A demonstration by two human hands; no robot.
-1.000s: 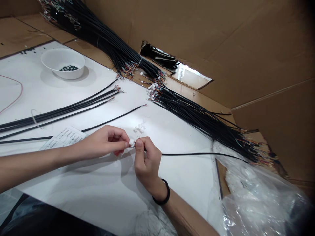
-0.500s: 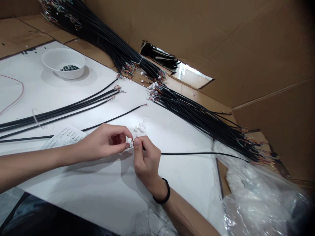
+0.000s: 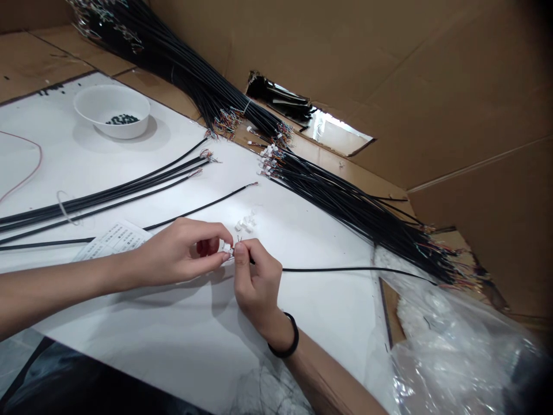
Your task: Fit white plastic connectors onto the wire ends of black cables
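Observation:
Between the thumb and fingers of my left hand [image 3: 190, 248] is a small white connector housing [image 3: 227, 247]. My right hand [image 3: 258, 276] is closed round the end of a black cable [image 3: 337, 269], its thumb pressed on the thin wires that fan out there. The wire tips meet the housing between my two hands; how far any wire sits inside it is too small to tell. Just beyond my fingertips a little pile of loose white connector housings [image 3: 246, 222] lies on the white tabletop [image 3: 173, 328].
A white bowl [image 3: 111, 109] holds small dark pieces. Black cables [image 3: 108, 193] lie at left, beside a printed paper label [image 3: 114, 239]. Bundled cables [image 3: 345, 213] line the back near a cardboard wall [image 3: 389, 75]. A clear plastic bag [image 3: 453, 351] sits at right.
Hardly anything differs. My left fingers and the white connector housing have shifted very slightly; my right hand stays in place on the cable.

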